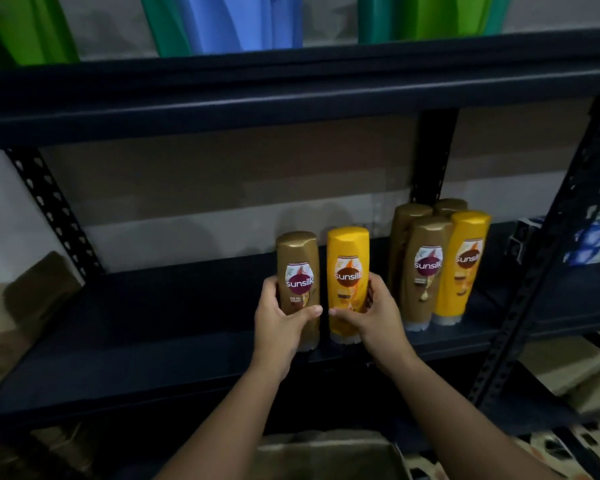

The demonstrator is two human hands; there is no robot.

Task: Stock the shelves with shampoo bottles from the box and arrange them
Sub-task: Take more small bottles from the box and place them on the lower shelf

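Left hand (pixel 280 315) grips the gold bottle (pixel 299 289), right hand (pixel 368 311) the yellow bottle (pixel 348 284); best set both down upright, labels outward, just right of the right hand.

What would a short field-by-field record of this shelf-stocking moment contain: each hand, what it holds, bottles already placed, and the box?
left hand: grips gold bottle
right hand: grips yellow bottle
held bottles: upright, side by side, at the shelf front
placed group: three gold, one yellow, to the right
box: open, below the shelf; contents not visible
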